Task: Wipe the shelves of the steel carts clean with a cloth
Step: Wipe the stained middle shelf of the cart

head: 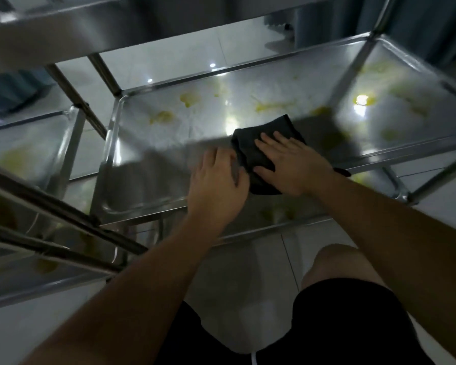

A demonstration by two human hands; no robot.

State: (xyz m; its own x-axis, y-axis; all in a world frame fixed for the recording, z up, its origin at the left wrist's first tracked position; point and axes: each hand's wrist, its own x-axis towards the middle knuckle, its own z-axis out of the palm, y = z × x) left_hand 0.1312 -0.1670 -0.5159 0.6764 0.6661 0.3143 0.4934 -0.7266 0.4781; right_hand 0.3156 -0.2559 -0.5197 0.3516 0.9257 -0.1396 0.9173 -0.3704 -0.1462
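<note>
A dark folded cloth lies on the steel cart shelf, near its front edge. My right hand presses flat on the cloth with fingers spread and straight. My left hand sits just left of it, fingers curled at the cloth's left edge. Yellow-green smears dot the shelf behind the cloth and toward the right end. The shelf under this one also shows yellow stains through the frame.
A second steel cart stands to the left, its shelves stained yellow too. Steel posts and rails cross the lower left. An upper shelf edge hangs overhead. My knee and dark shorts are below, over a tiled floor.
</note>
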